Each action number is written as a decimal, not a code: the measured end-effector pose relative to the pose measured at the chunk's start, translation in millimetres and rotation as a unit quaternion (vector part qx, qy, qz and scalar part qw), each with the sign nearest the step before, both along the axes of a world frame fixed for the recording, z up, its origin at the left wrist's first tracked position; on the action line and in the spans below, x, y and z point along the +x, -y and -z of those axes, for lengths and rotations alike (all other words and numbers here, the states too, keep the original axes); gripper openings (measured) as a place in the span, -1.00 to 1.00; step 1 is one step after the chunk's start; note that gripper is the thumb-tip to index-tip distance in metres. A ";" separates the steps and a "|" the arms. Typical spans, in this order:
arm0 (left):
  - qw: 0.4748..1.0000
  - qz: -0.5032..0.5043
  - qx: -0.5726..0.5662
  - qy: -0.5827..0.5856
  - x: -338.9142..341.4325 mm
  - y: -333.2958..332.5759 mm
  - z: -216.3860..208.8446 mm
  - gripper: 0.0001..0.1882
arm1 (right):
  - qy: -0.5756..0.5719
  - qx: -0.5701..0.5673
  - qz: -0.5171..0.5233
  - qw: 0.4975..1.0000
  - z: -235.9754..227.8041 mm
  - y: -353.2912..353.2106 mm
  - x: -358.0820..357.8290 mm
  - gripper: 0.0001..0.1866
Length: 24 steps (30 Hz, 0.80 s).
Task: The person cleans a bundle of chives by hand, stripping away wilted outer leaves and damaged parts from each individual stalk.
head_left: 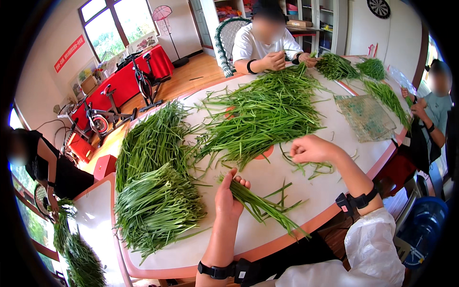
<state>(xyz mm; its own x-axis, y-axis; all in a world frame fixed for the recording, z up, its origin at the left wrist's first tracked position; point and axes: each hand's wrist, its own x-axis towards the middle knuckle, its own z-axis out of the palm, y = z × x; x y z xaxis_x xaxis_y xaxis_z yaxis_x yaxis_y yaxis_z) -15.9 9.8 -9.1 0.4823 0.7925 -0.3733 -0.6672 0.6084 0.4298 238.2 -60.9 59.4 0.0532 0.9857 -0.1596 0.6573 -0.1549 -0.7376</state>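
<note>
My left hand point(229, 198) is wrapped round a small bunch of garlic chives point(265, 208), whose leaves fan out to the lower right above the table's near edge. My right hand point(313, 149) hovers farther right with its fingers curled in; what they hold, if anything, is too small to make out. Under it lie a few loose chive scraps point(315, 168). A wide loose heap of chives point(267, 115) covers the middle of the table, just beyond both hands. Left of my left hand rest a neatly stacked pile point(158, 208) and another pile point(153, 138) behind it.
The pale table point(248, 246) has an orange rim. A greenish mat point(366, 117) lies right, near smaller chive piles point(336, 66). Across sits a person point(267, 48) handling chives; others stand left point(48, 162) and sit right point(435, 110). A blue water bottle point(423, 229) stands lower right.
</note>
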 end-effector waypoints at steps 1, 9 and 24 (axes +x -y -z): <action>1.000 0.005 -0.003 -0.001 2.2 1.0 -1.0 -0.79 | 0.007 -0.045 0.007 0.999 -5.4 7.4 13.6 -0.86; 1.000 0.024 -0.008 -0.014 6.6 0.3 -2.1 -0.78 | 0.405 0.088 0.094 0.905 13.6 16.5 39.4 -0.86; 0.998 0.052 -0.002 0.023 5.6 -2.3 -0.7 -0.78 | 0.336 0.235 -0.081 0.908 60.1 -84.6 -49.1 -0.90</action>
